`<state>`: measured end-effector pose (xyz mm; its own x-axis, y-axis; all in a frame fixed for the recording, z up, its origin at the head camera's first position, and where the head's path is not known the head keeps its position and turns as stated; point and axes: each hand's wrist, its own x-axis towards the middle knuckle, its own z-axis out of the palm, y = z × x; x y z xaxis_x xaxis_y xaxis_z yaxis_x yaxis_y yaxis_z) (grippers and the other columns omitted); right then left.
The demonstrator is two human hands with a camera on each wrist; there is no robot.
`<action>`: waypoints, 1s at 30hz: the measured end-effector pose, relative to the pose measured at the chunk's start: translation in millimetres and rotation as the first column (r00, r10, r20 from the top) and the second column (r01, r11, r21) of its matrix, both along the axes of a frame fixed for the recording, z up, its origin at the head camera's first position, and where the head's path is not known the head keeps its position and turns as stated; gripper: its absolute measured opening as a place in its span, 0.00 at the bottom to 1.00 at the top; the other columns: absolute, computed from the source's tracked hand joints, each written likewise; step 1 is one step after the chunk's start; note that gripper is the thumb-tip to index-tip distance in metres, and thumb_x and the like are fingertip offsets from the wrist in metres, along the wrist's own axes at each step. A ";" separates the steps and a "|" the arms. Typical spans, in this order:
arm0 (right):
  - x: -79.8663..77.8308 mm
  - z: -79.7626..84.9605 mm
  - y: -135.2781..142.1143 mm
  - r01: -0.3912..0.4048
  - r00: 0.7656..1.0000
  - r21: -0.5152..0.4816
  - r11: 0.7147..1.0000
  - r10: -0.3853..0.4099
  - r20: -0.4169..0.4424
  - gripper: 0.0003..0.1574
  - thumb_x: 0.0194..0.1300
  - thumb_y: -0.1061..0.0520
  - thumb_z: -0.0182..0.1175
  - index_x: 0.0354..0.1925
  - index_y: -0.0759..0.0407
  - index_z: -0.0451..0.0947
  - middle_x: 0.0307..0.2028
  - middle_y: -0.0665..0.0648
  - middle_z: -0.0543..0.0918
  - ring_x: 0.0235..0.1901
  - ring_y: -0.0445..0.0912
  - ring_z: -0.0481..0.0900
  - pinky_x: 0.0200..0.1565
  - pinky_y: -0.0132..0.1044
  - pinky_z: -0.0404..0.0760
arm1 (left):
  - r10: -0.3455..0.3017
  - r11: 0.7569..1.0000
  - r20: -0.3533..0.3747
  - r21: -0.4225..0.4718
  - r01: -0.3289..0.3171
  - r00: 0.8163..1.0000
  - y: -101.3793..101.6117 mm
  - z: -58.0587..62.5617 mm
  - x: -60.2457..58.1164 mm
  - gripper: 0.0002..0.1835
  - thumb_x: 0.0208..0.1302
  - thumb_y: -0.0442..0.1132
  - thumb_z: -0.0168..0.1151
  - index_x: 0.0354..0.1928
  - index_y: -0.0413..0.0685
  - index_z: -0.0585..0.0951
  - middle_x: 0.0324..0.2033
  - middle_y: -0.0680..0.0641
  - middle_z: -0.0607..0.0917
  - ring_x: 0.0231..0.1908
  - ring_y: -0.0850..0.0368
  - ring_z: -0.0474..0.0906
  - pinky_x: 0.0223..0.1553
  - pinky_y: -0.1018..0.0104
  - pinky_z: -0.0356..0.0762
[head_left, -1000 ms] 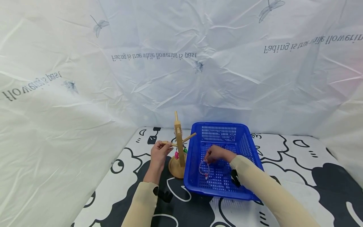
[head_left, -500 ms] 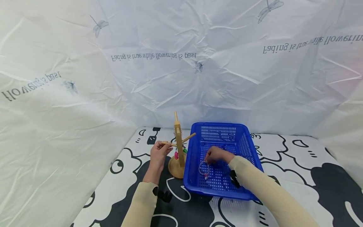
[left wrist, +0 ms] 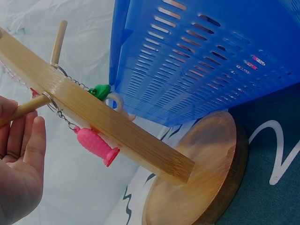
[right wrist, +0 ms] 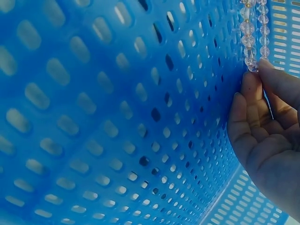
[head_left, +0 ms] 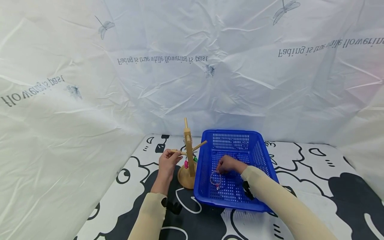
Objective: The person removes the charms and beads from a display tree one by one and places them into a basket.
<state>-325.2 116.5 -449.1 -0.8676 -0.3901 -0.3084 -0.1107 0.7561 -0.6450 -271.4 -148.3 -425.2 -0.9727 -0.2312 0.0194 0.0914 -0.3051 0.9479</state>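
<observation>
A wooden stand (head_left: pixel 190 158) with a round base (left wrist: pixel 201 164) and side pegs stands left of a blue plastic basket (head_left: pixel 232 204). My left hand (head_left: pixel 167 165) grips one peg (left wrist: pixel 23 110) between thumb and fingers. On that peg, close to the post, a metal ring carries a pink fish-shaped keychain (left wrist: pixel 96 143). A green keychain (left wrist: pixel 99 91) hangs on the post's other side. Inside the basket, my right hand (head_left: pixel 228 164) pinches a clear-beaded bracelet (right wrist: pixel 247 40) between thumb and fingertips. The bracelet hangs as a loop, with a small pinkish charm (head_left: pixel 217 187) at its bottom.
The basket's perforated wall (left wrist: pixel 183 61) rises close to the stand's right side. Behind both hangs a white plastic sheet (head_left: pixel 192 90) with printed lettering. The tabletop cover (head_left: pixel 312 180) has a black-and-white cartoon pattern.
My right hand has dropped slightly with the bracelet, still inside the basket. The left hand keeps its grip on the peg.
</observation>
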 end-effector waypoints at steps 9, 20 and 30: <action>3.0 -1.8 -2.7 0.006 1.000 -0.019 1.000 -0.007 -0.018 0.05 0.62 0.65 0.67 0.36 0.66 0.87 0.32 0.58 0.90 0.30 0.42 0.84 0.37 0.34 0.87 | -0.003 1.000 -0.017 -0.005 0.003 1.000 -1.3 -1.1 1.9 0.06 0.70 0.28 0.62 0.35 0.47 0.79 0.31 0.55 0.83 0.34 0.65 0.86 0.42 0.75 0.88; 2.7 -3.0 -8.0 0.015 0.999 0.054 0.998 -0.012 -0.050 0.04 0.63 0.63 0.67 0.33 0.64 0.87 0.29 0.56 0.89 0.29 0.42 0.83 0.35 0.33 0.86 | -0.009 1.000 -0.018 -0.003 0.009 1.000 -1.1 -2.7 1.1 0.07 0.70 0.28 0.62 0.34 0.47 0.79 0.31 0.55 0.83 0.35 0.65 0.86 0.43 0.75 0.88; 3.1 2.1 -5.4 -0.015 1.000 0.051 0.999 0.015 -0.010 0.06 0.63 0.63 0.67 0.36 0.65 0.87 0.31 0.57 0.90 0.29 0.42 0.83 0.37 0.33 0.86 | -0.003 1.000 -0.014 0.004 0.003 1.000 -0.5 -3.1 1.3 0.08 0.70 0.28 0.62 0.34 0.48 0.78 0.31 0.55 0.83 0.34 0.66 0.86 0.42 0.74 0.88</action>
